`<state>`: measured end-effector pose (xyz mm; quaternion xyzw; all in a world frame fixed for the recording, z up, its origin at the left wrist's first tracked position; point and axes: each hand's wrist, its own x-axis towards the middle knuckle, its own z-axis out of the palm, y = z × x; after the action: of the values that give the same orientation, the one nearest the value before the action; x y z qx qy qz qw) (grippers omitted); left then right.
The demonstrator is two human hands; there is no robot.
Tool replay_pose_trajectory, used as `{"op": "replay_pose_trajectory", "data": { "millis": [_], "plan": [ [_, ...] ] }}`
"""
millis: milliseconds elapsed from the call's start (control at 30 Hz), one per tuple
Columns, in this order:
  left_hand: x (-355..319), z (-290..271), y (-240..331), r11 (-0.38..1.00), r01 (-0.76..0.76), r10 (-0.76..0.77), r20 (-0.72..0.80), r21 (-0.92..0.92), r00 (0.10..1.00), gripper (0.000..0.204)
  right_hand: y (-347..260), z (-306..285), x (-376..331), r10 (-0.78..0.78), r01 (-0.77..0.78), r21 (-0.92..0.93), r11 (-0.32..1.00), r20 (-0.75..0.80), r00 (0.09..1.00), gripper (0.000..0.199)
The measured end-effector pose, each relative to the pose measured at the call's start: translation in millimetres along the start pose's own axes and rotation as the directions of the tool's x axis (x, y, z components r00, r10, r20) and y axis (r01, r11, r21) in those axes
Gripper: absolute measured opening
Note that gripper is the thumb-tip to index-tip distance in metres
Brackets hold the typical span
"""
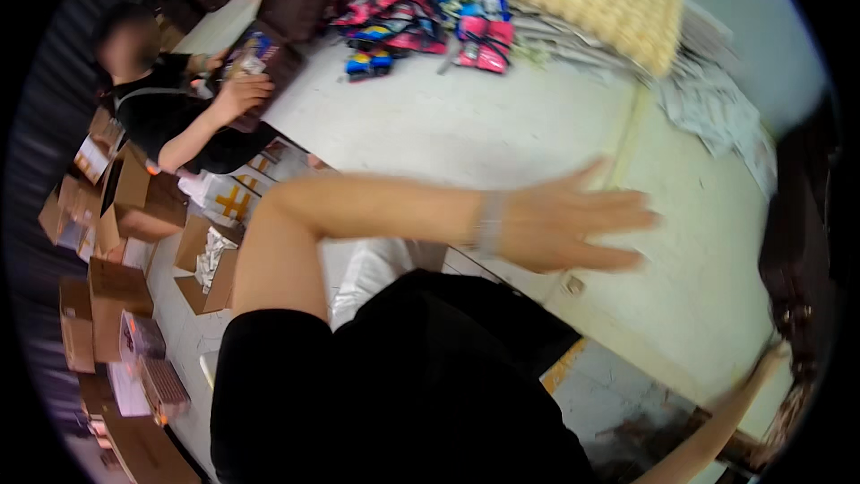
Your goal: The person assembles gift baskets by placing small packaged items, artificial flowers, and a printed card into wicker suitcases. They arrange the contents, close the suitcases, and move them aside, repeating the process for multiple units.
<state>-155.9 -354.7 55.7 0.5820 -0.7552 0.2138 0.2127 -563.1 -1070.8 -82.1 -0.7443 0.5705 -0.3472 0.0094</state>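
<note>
My left hand [573, 222] reaches across over the white table [681, 305], its fingers spread and slightly blurred, with nothing in it. A pale band circles that wrist. At the far right, my right hand [769, 364] is at the lower edge of a dark brown case [800, 260], close to its metal clasps. The fingers there are too small and dim to make out, so I cannot tell whether they grip the case.
Many pink, blue and yellow packets [421, 9] are heaped at the table's back. Beside them are a cream textured pad [605, 4] and crumpled pale sheeting [717, 112]. Across the table, a co-worker [170, 108] handles an open brown case [291, 9]. Cardboard boxes [148, 202] stand on the left floor.
</note>
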Motion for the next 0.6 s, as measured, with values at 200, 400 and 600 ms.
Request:
{"op": "replay_pose_trajectory", "data": {
  "millis": [200, 400, 600],
  "plan": [
    [-128.8, -151.1, 20.7, 0.688, 0.684, -0.587, -0.369, 0.241, 0.721, 0.034, -119.0, -82.5, -127.6, 0.004, 0.014, 0.279, 0.96, -0.063, 0.998, 0.066],
    [-236.1, -302.0, -92.1, 0.371, 0.924, -0.805, -0.465, 0.09, 0.369, 0.035, -454.6, -127.6, -286.9, -0.605, 0.032, 0.929, 0.368, 0.213, 0.767, 0.047],
    [-232.1, -383.5, -159.4, 0.241, 0.913, -0.945, -0.135, 0.328, 0.298, 0.046, -772.6, -134.0, -431.1, -0.805, -0.357, 0.833, 0.423, 0.526, 0.275, 0.072]
  ]
}}
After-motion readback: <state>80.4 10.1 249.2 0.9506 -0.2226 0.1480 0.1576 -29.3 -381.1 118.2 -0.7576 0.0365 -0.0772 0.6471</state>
